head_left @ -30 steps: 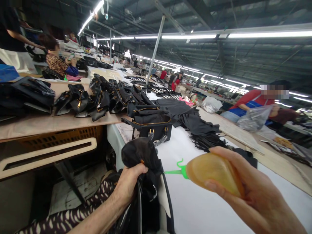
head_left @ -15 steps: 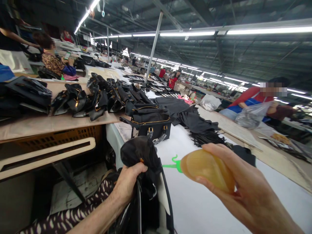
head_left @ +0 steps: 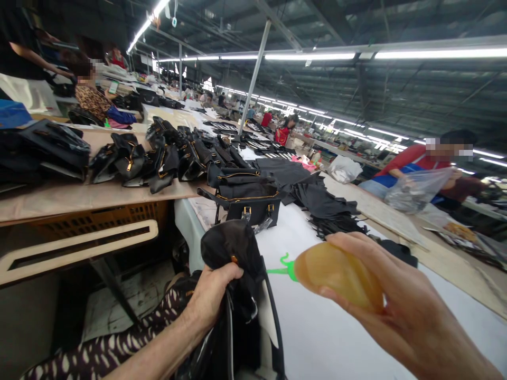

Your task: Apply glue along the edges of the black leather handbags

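Observation:
My left hand (head_left: 216,287) grips a black bag (head_left: 232,240), its thumb pressed on the dark material beside a small gold-coloured fitting. The bag stands on end near my lap, and its pale inner side shows along the right edge. In my right hand (head_left: 392,290) is a squeeze bottle (head_left: 336,274) of amber liquid, probably glue, lying sideways with the fingers wrapped round it. Its thin green nozzle (head_left: 279,271) points left, and the tip is at the bag's upper right edge. Whether the tip touches the edge I cannot tell.
A finished-looking black handbag (head_left: 249,203) with gold zip stands just beyond. More black bags (head_left: 158,158) line the brown table at left. Black cut pieces (head_left: 312,200) lie on the white table surface (head_left: 317,327). A co-worker (head_left: 420,163) handles a clear plastic bag at right.
The whole view has shifted slightly, so things appear a little further right. Both hands keep their holds, and the nozzle stays at the bag's edge.

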`<state>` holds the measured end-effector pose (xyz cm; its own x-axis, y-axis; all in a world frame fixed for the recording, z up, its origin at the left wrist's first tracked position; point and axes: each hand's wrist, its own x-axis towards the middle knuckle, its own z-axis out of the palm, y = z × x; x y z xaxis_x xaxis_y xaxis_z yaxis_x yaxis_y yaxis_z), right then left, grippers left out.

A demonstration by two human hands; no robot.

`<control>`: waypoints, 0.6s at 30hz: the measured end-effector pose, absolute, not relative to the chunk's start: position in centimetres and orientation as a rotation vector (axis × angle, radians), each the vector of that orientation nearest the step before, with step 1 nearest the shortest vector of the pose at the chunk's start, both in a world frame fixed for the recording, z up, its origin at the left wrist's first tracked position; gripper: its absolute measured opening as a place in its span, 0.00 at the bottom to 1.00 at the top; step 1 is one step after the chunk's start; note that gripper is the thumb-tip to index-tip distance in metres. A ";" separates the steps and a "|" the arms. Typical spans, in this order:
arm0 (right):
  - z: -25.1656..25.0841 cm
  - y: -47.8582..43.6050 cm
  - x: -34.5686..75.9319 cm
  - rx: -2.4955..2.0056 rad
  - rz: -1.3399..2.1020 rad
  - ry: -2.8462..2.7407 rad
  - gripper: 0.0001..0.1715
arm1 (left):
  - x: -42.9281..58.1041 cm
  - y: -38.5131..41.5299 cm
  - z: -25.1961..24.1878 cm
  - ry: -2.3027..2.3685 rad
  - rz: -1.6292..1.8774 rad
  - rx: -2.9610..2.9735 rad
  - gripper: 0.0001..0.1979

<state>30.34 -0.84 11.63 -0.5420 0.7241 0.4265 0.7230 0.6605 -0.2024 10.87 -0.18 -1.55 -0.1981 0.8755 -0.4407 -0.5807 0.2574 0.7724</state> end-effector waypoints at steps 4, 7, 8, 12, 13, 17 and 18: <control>11.7 -0.5 30.0 -1.119 -0.001 -2.409 0.16 | 10.9 -0.2 -1.4 1.134 1.371 0.349 0.07; 11.9 -0.5 30.0 -1.121 0.019 -2.431 0.15 | 11.0 -0.3 -1.2 1.143 1.357 0.350 0.07; 12.0 -0.6 30.0 -1.118 0.030 -2.438 0.15 | 11.0 -0.3 -1.2 1.141 1.354 0.355 0.07; 12.5 -0.8 30.0 -1.118 0.093 -2.460 0.12 | 11.2 -0.2 -1.3 1.140 1.351 0.385 0.08; 12.6 -0.8 30.0 -1.127 0.097 -2.466 0.11 | 11.3 -0.1 -1.4 1.143 1.347 0.394 0.09; 12.7 -0.9 30.3 -1.146 0.145 -2.480 0.10 | 11.4 0.0 -1.8 1.123 1.346 0.444 0.08; 12.7 -0.9 30.3 -1.155 0.161 -2.479 0.10 | 11.4 0.0 -1.9 1.109 1.354 0.456 0.08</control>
